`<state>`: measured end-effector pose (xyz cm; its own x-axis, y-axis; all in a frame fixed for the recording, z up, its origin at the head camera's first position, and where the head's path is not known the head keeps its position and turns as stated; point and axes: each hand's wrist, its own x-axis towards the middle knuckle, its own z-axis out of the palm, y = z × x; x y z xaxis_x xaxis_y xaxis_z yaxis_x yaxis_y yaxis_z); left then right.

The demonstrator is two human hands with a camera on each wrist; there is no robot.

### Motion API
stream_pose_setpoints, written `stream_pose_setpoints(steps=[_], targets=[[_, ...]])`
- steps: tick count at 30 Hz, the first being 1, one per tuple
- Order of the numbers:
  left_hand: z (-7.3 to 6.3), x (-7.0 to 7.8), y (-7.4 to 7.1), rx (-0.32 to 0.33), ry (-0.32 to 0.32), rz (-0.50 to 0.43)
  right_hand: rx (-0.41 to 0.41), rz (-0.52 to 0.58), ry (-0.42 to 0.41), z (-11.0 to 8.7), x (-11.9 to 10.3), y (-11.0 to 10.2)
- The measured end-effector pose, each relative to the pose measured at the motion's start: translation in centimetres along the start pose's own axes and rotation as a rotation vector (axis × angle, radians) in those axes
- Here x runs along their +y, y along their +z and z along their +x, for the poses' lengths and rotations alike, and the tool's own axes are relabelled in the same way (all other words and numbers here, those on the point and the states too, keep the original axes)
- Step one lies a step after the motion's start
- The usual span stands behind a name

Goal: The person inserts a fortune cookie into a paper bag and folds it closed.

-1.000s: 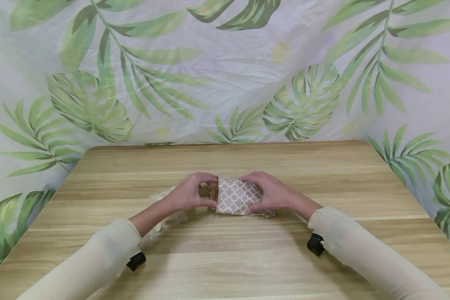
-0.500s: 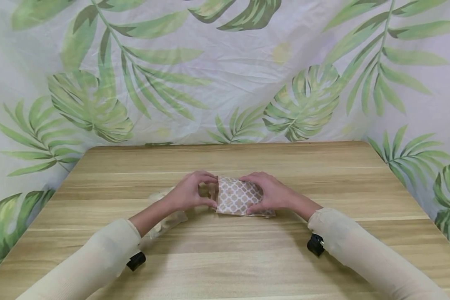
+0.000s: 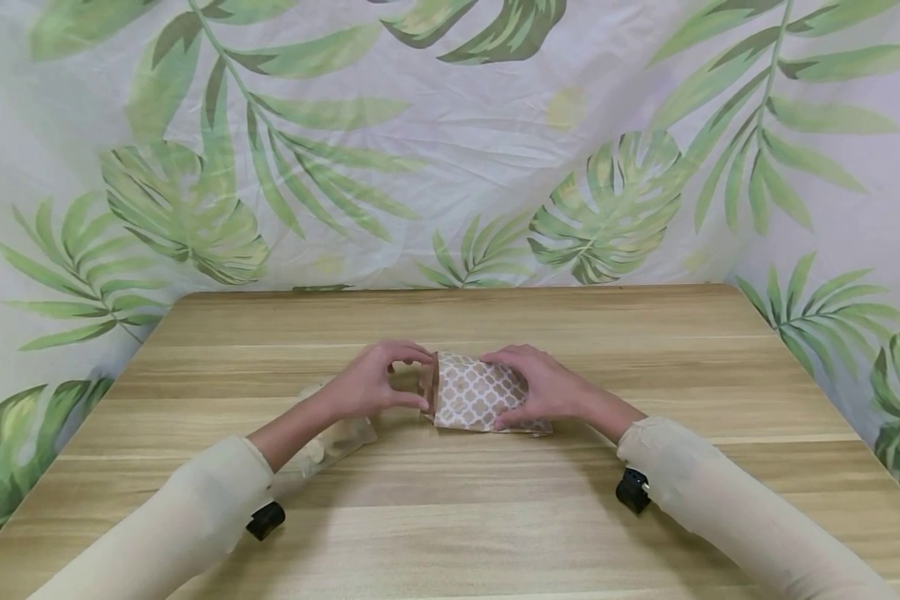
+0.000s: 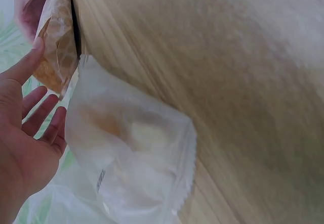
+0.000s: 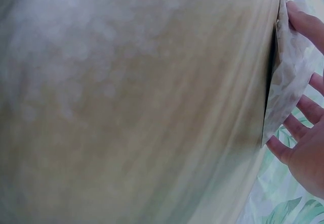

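A tan paper bag with a white lattice pattern lies on its side mid-table, its mouth facing left. My right hand grips its closed end, thumb on the near side and fingers on the far side, as the right wrist view also shows. At the mouth is my left hand, thumb and fingers spread apart with nothing between them, the fingertips right by the bag's rim. In the left wrist view something golden-brown shows inside the mouth. A translucent plastic bag with pale pieces in it lies beneath the left forearm.
The wooden table reaches back to a leaf-printed cloth that hangs behind it. Black wrist cameras sit under both cream sleeves, close over the tabletop.
My left hand has drawn back slightly leftward from the bag's mouth, its thumb now clear of the near rim. The right hand and the paper bag have hardly moved.
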<state>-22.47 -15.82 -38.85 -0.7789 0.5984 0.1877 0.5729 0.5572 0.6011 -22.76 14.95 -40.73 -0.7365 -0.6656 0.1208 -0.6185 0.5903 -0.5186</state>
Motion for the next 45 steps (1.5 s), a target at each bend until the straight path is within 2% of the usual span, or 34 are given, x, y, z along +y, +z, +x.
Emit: stream_pose_setpoints(steps=[8,14,27,35,45], targets=[[-0.9,-0.8,-1.4,0.033,0.011,0.021,0.003,-0.002,0.002,0.0,0.0,-0.1],[-1.8,-1.6,-2.5,0.005,-0.031,0.04,0.005,0.0,-0.002,0.0,0.0,-0.1],[-3.7,-3.3,-4.8,-0.005,-0.058,0.068,0.008,0.002,-0.005,0.1,0.2,0.0],[-4.4,-3.4,-5.5,-0.052,-0.024,0.015,0.003,0.001,0.001,0.0,0.1,-0.1],[-4.4,-3.2,-5.6,-0.107,0.006,0.002,0.0,0.003,0.005,-0.1,0.0,0.0]])
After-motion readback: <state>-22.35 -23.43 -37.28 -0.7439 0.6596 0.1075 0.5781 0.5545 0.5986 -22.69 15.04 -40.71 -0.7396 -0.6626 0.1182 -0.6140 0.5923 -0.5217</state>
